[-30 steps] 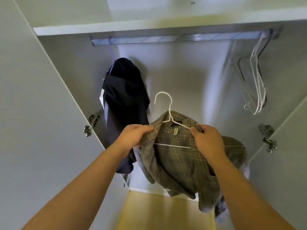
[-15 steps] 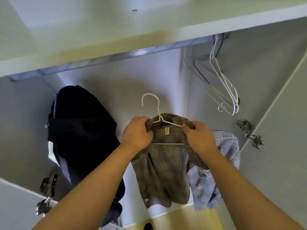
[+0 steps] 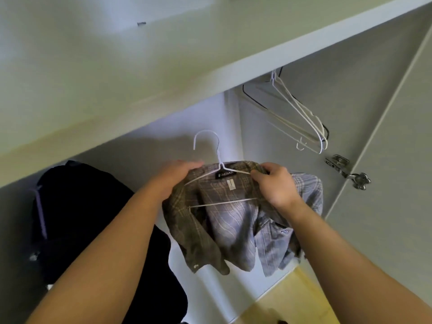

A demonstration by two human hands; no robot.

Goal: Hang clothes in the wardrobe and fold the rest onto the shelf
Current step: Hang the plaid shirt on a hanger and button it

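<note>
Below the shelf point(image 3: 140, 73), the left hand point(image 3: 177, 174) is gripping the shirt point(image 3: 198, 220) by one shoulder and the right hand point(image 3: 273, 185) is pinching collar against hanger point(image 3: 219, 160), seemingly seating the cloth squarely while leaving the hook free for hanging under that shelf.

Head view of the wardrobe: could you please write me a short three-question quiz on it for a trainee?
1. True or false: the shirt is on a white hanger.
2. Where do the spare hangers hang? A) left of the shirt B) right of it C) below it
3. Fill in: the garment already hung at the left is ___ (dark or light).

Key: 1 true; 2 B; 3 dark.
</note>
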